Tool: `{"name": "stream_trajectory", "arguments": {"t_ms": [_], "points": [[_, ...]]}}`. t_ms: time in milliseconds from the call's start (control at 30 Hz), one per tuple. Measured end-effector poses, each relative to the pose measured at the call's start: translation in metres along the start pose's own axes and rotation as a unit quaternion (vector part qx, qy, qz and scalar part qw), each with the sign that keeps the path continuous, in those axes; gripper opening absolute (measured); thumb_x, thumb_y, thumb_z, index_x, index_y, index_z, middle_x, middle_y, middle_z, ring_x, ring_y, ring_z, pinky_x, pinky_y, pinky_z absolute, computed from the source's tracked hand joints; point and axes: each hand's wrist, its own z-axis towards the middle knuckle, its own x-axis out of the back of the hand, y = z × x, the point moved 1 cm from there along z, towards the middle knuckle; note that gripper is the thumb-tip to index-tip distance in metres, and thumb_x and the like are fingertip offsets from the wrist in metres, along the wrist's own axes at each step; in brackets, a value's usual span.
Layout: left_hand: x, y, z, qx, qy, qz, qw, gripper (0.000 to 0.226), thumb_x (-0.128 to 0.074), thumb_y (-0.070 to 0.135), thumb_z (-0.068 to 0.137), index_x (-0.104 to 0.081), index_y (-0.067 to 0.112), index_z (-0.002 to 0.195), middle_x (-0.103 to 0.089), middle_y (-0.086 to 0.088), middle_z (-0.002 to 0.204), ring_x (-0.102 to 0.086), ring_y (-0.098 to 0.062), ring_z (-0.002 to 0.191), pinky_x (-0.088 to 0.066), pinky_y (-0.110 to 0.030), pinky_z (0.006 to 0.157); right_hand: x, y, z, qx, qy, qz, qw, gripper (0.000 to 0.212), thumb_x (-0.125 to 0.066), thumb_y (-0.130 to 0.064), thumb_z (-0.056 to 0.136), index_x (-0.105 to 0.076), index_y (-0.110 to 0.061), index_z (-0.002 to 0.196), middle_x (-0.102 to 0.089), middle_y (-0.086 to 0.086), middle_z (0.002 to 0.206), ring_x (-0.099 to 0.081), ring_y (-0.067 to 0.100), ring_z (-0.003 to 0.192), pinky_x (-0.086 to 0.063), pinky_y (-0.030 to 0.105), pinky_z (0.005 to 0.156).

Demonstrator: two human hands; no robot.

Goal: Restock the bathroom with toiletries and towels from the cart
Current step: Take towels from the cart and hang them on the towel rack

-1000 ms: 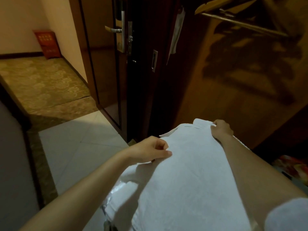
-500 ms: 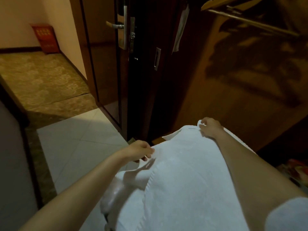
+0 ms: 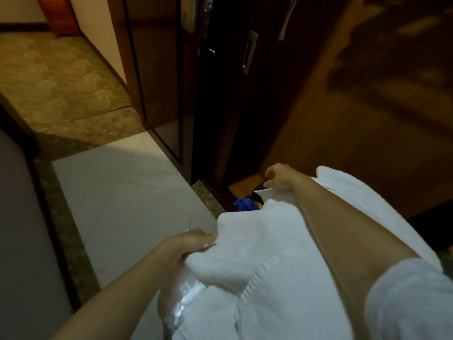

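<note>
The left hand (image 3: 188, 244), fingers curled, grips the near edge of a white towel (image 3: 269, 246); clear plastic wrap (image 3: 182, 305) shines just below that hand, its contents hidden. The towel stretches lengthwise ahead to the right hand (image 3: 282, 179), which pinches its far edge. Pale floor tiles (image 3: 117, 204) lie left of the hands, a dark wooden door (image 3: 157, 82) beyond.

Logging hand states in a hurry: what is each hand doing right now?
Left hand: closed, gripping the white towel at its near left edge.
Right hand: closed, pinching the towel's far edge.
</note>
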Motion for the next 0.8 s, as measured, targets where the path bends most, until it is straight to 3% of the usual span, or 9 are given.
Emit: {"name": "stream_trajectory", "arguments": {"t_ms": [133,267,367,433,500,567,700,800], "points": [[0.004,-0.012,0.009,0.021,-0.003,-0.034,0.999,0.040,-0.041,0.030,0.095,-0.063,0.002,0.112,-0.064,-0.017,0.115,-0.061,-0.031,0.107,-0.045,-0.035,0.093,-0.010,0.000,0.010,-0.026,-0.039,-0.065,0.997,0.038,-0.066,-0.015,0.084,-0.056,-0.012,0.120,-0.059,0.011,0.115,-0.058,0.031,0.102,-0.048,0.035,0.083],[0.010,-0.021,0.014,0.027,-0.011,-0.056,0.998,0.039,-0.039,0.031,0.097,-0.062,0.003,0.111,-0.063,-0.018,0.115,-0.060,-0.030,0.106,-0.045,-0.034,0.092,-0.010,0.004,0.010,-0.006,-0.059,-0.252,0.966,0.034,-0.067,-0.022,0.082,-0.061,-0.017,0.116,-0.062,0.008,0.115,-0.059,0.028,0.105,-0.044,0.030,0.083],[0.015,-0.023,0.014,0.031,-0.032,-0.047,0.998,0.045,-0.044,0.043,0.094,-0.060,0.008,0.118,-0.063,-0.013,0.119,-0.060,-0.028,0.111,-0.043,-0.041,0.102,-0.009,0.002,0.013,0.006,-0.032,-0.261,0.965,0.020,-0.061,-0.018,0.085,-0.066,-0.015,0.105,-0.065,0.010,0.110,-0.059,0.028,0.102,-0.045,0.033,0.083],[0.019,-0.023,0.016,0.018,-0.027,-0.037,0.999,0.044,-0.048,0.043,0.093,-0.062,0.007,0.114,-0.065,-0.011,0.113,-0.062,-0.026,0.106,-0.047,-0.039,0.098,-0.006,0.000,0.015,0.014,-0.010,-0.241,0.970,0.014,-0.057,-0.017,0.089,-0.068,-0.012,0.096,-0.067,0.012,0.104,-0.060,0.029,0.099,-0.045,0.035,0.082],[0.022,-0.022,0.018,-0.010,0.001,-0.015,1.000,0.032,-0.051,0.038,0.092,-0.065,0.009,0.097,-0.065,-0.006,0.096,-0.062,-0.019,0.087,-0.051,-0.029,0.078,0.000,0.000,0.015,0.021,0.026,-0.190,0.981,0.015,-0.054,-0.017,0.092,-0.067,-0.010,0.097,-0.066,0.013,0.102,-0.060,0.030,0.099,-0.045,0.036,0.083],[0.024,-0.020,0.018,-0.037,0.033,0.002,0.999,0.021,-0.054,0.030,0.090,-0.059,0.017,0.076,-0.057,0.000,0.077,-0.054,-0.013,0.069,-0.043,-0.022,0.060,0.008,0.000,0.015,0.025,0.093,-0.122,0.988,0.018,-0.054,-0.018,0.093,-0.068,-0.010,0.101,-0.067,0.012,0.102,-0.060,0.029,0.097,-0.046,0.036,0.085],[0.030,-0.012,0.014,-0.051,0.056,0.012,0.997,0.023,-0.051,0.027,0.091,-0.052,0.014,0.071,-0.052,-0.001,0.072,-0.050,-0.016,0.067,-0.039,-0.025,0.059,0.036,-0.001,0.013,0.020,0.237,0.008,0.971,0.017,-0.055,-0.020,0.092,-0.069,-0.012,0.099,-0.067,0.005,0.097,-0.057,0.023,0.092,-0.047,0.037,0.089],[0.041,0.001,0.002,-0.068,0.142,-0.063,0.986,0.022,-0.047,0.026,0.093,-0.056,0.008,0.084,-0.057,-0.008,0.081,-0.054,-0.020,0.071,-0.040,-0.028,0.063,0.060,0.001,0.006,-0.022,0.303,0.119,0.945,0.013,-0.055,-0.018,0.090,-0.068,-0.017,0.089,-0.063,-0.001,0.084,-0.055,0.017,0.081,-0.044,0.029,0.076]]}}
